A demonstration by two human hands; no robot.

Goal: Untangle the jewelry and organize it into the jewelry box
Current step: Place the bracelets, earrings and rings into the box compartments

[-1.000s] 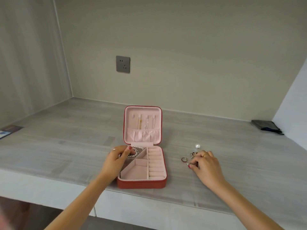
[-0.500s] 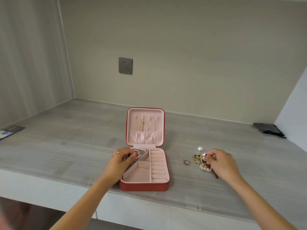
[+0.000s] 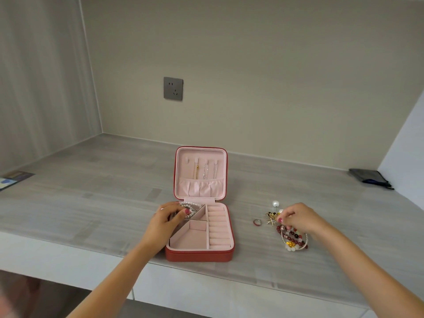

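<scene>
Left hand (image 3: 166,220) pinches pearl bracelet (image 3: 188,206) – right hand (image 3: 298,216) grips jewelry tangle (image 3: 291,237).

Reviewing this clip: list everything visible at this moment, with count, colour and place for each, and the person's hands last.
Square red jewelry box with pink lining: one, open, near the counter's front edge, centre.
Thin chain necklaces: three, one gold and two silver, hanging in the lid.
White pearl bracelet: one, back-left compartment.
Small dark ring: one, on the counter right of the box.
Tangled pile of beaded jewelry: dark red, white and gold, right of the ring.
Grey wall socket: one, back wall.
Dark pouch: one, far right.
Printed card: one, far left.
Grey counter: one.
Left hand: fingers on the pearl bracelet.
Right hand: fingers pinching into the pile.
</scene>
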